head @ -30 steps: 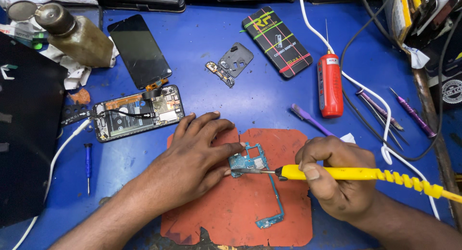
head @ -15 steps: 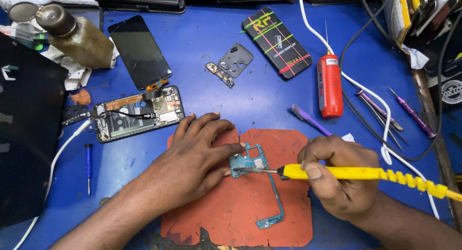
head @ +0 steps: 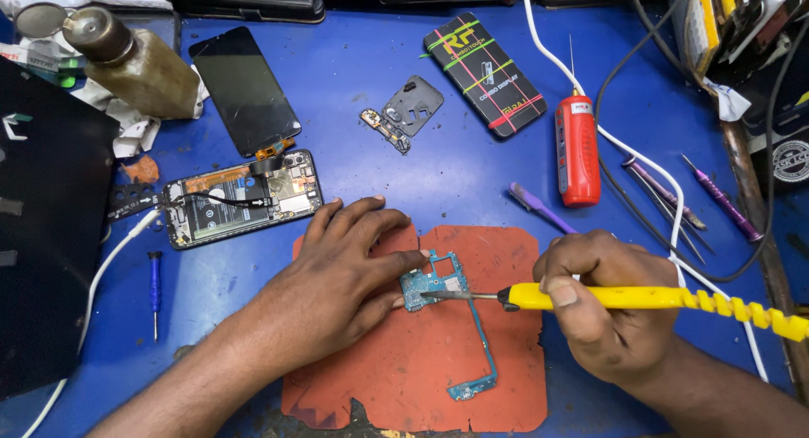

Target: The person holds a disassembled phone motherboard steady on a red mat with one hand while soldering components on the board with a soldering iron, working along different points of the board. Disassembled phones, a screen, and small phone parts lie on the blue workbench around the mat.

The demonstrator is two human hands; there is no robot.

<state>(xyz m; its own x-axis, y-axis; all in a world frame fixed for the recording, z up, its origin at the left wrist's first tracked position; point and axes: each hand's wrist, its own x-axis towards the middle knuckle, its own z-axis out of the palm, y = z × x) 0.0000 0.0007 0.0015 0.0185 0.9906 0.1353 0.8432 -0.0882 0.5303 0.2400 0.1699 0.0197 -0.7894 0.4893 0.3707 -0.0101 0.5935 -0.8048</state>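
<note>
Circuit board (head: 434, 282) judged thin, light, fragile; best pinned at its edges. Left hand (head: 341, 274) fingers spread, pressing it onto red mat (head: 404, 379); right hand (head: 602, 307) clamped on yellow soldering iron (head: 624, 297).

Flat orange-red rubber work mat (head: 497, 379), lower centre, on blue table surface (head: 354, 92). Small teal-blue circuit board (head: 431, 279) at centre. Yellow-handled soldering iron (head: 640, 298), right. Red cylindrical tool (head: 577, 151), upper right. Black box with multicoloured stripes (head: 484, 71), top centre.
</note>
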